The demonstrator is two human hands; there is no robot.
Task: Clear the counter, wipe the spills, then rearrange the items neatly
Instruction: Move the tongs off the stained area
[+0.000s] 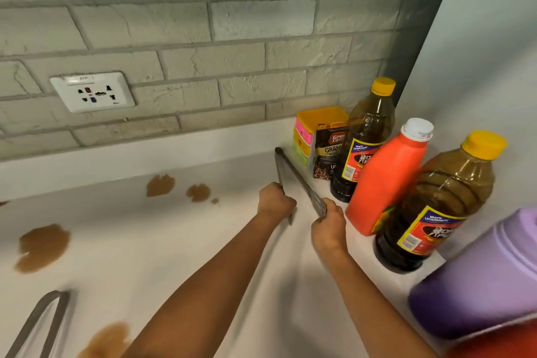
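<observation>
On the white worktop (174, 241), both hands hold metal tongs (293, 174) near its back right corner: the left hand (276, 202) curls round one arm, the right hand (329, 227) grips the other. Brown spills (43, 245) blot the left and back. Bottles (386, 180) line the right edge. A grey brick wall (203, 38) carries a socket (92, 92).
</observation>
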